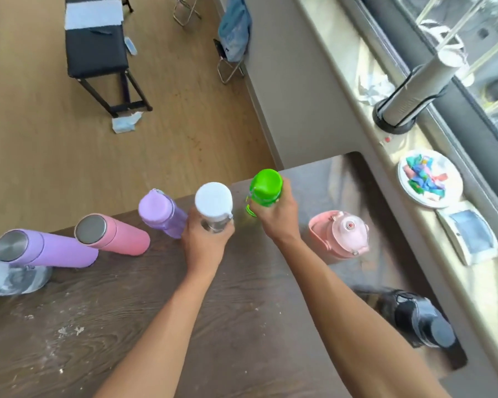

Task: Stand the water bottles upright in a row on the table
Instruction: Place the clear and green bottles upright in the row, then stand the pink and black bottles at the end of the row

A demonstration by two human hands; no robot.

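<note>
Head view, looking down over a dark wood-grain table (161,311).

Left hand (206,239) is wrapped around the body of a clear bottle with a white cap (213,201); fingers closed on it just under the cap. The bottle stands upright at the far edge of the table.

Right hand (276,215) is closed around a green bottle (266,186), gripping it below the green lid. That bottle is upright too, just to the right of the white-capped one. Whether its base is touching the table cannot be told; the hand hides it.

Row runs left from the hands: a lilac plastic bottle (161,212) just beside the left hand, then a pink flask with a steel top (112,234), then a purple flask with a steel top (46,248). All three upright. At the far left edge a pale marbled bottle (12,278) is partly cut off by the frame.

To the right of the green bottle, apart from it, a stout pink jug with a handle (339,234) stands upright. Nearer the camera on the right, a black bottle (423,320) stands near the table's edge.

Window ledge at right holds a plate of coloured scraps (427,179).
</note>
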